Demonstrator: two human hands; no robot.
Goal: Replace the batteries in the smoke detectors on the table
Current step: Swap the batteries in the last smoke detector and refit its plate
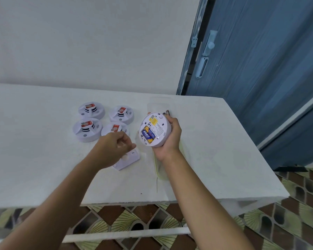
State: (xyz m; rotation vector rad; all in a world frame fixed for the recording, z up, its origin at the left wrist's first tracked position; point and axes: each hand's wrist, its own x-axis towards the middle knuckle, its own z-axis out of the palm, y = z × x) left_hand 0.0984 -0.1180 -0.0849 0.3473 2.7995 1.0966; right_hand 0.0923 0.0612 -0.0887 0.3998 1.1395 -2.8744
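My right hand grips a round white smoke detector from its right side, lifted above the table with its back turned up. The battery bay is uncovered and shows blue and yellow batteries. My left hand hovers with loosely curled fingers just over a white cover plate lying on the table; I see nothing in those fingers. Several more white detectors lie face up in a group at the left, with one partly behind my left hand.
The white table ends at a front edge close to me and a right edge near a blue door. A clear plastic container stands behind the held detector, with dark loose batteries beside it. A thin yellowish sheet lies under my right wrist.
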